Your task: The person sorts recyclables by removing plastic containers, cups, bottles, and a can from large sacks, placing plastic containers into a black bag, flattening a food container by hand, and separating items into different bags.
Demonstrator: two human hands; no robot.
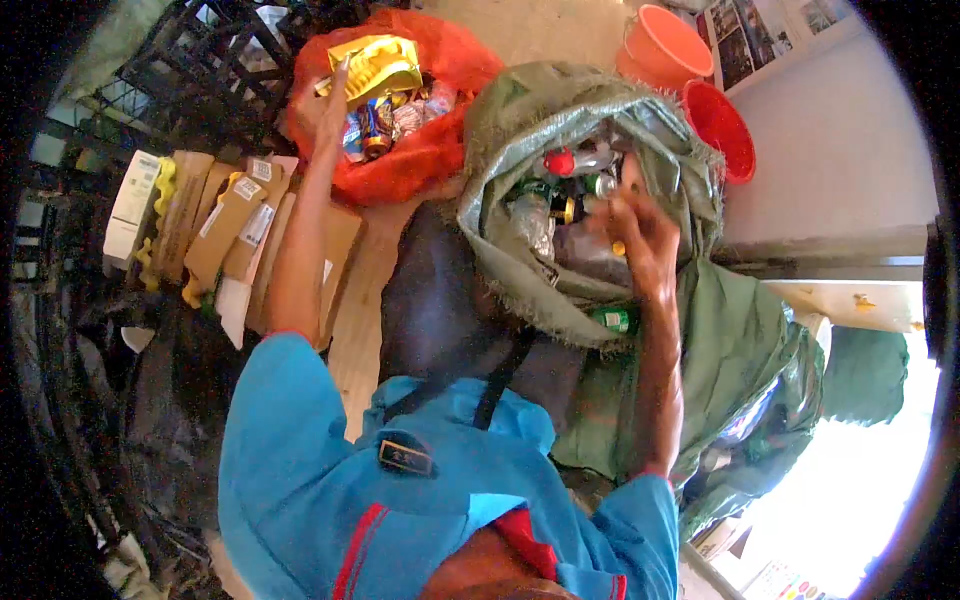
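Note:
My left hand [332, 108] is closed on the edge of a crumpled yellow packet [378, 62], held over a red mesh bag [375, 182]. Inside that bag lie cans and wrappers, among them a dark bottle or can [376, 125]. My right hand [642, 225] reaches into the mouth of a large green woven sack [540, 90], its fingers curled and partly blurred. Whatever those fingers grip is too hard to make out. Around them in the sack are a clear plastic bottle [533, 222], a red cap [560, 161] and a small yellow cap [618, 248].
Flattened cardboard pieces [235, 215] stand stacked at the left, beside black plastic crates [215, 75]. Two red buckets [665, 50] are beyond the sack, near a white panel [830, 130]. More green sacking [740, 330] spreads to the right.

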